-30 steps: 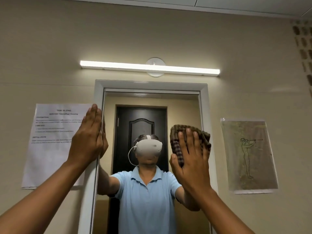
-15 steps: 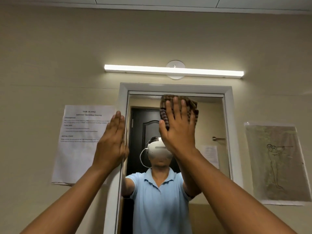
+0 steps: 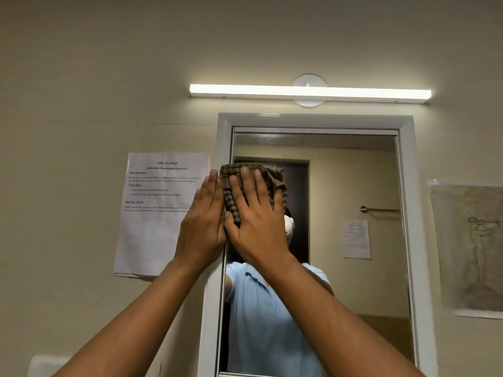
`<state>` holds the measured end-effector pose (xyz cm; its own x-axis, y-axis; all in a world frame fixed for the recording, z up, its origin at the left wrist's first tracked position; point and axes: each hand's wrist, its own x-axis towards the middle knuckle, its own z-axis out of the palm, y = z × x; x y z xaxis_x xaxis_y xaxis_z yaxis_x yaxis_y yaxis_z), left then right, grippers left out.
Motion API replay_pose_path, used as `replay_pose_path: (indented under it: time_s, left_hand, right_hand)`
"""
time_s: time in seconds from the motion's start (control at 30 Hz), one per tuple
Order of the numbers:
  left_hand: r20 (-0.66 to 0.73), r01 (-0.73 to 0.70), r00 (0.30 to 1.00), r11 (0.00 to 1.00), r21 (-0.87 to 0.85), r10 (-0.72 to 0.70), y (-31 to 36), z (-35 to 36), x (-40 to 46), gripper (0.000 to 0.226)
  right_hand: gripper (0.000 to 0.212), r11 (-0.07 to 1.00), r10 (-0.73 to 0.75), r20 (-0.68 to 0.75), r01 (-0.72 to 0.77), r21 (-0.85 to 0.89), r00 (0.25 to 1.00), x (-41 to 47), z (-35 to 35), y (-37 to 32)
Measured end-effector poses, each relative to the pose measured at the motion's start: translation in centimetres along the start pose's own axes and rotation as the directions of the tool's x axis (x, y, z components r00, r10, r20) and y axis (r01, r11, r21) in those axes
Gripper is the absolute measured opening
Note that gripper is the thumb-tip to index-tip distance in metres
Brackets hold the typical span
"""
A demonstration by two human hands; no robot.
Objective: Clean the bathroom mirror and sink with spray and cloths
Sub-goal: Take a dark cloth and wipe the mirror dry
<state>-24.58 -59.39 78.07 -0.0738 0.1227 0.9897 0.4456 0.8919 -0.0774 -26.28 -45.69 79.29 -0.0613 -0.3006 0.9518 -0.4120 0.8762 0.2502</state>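
Observation:
A tall mirror point(image 3: 351, 186) in a pale grey frame hangs on the beige wall. My right hand point(image 3: 255, 216) lies flat over a brown checked cloth point(image 3: 231, 172), pressing it on the glass near the mirror's left edge. My left hand point(image 3: 202, 224) rests flat, fingers together, on the left side of the frame, touching the right hand. The glass reflects a person in a light blue shirt and a dark door. The sink and the spray are out of view.
A lit tube lamp point(image 3: 310, 93) runs above the mirror. A printed task sheet point(image 3: 152, 213) is taped left of the frame, a drawing point(image 3: 471, 248) to the right. A white object point(image 3: 46, 364) shows at the lower left.
My right hand has slid the cloth across the glass, from the right side up to the top middle and then down to the left edge beside my left hand. The view has shifted left.

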Motion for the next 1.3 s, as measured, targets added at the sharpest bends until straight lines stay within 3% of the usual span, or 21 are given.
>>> replay_pose_path:
  time_s: [0.27,0.53,0.7,0.97,1.3]
  left_hand:
    - [0.051,-0.013,0.999,1.000,0.025,0.011,-0.4,-0.2,-2.6,0.065]
    - [0.071,-0.012,0.997,0.994,0.105,0.005,-0.3,-0.1,-2.7,0.075]
    - [0.098,-0.020,0.995,0.982,0.188,0.001,0.0,-0.3,-2.7,0.079]
    - [0.118,0.023,0.992,0.975,0.223,-0.050,1.3,-0.5,-2.9,0.077]
    - [0.130,0.107,0.980,0.946,0.307,-0.153,2.8,-0.4,-4.4,0.075]
  right_hand:
    - [0.072,0.999,-0.025,0.089,0.027,-0.029,0.996,-6.5,0.3,-1.2]
    - [0.072,0.997,-0.005,0.109,0.013,-0.071,0.994,2.6,-2.0,2.7]
    - [0.071,0.993,0.043,0.084,-0.034,-0.111,0.996,2.5,-4.5,9.2]
    - [0.071,0.978,0.193,0.016,-0.191,-0.087,0.981,-3.4,-8.3,19.4]
    - [0.076,0.979,0.187,0.114,-0.176,-0.103,0.976,-18.0,-6.9,15.9]
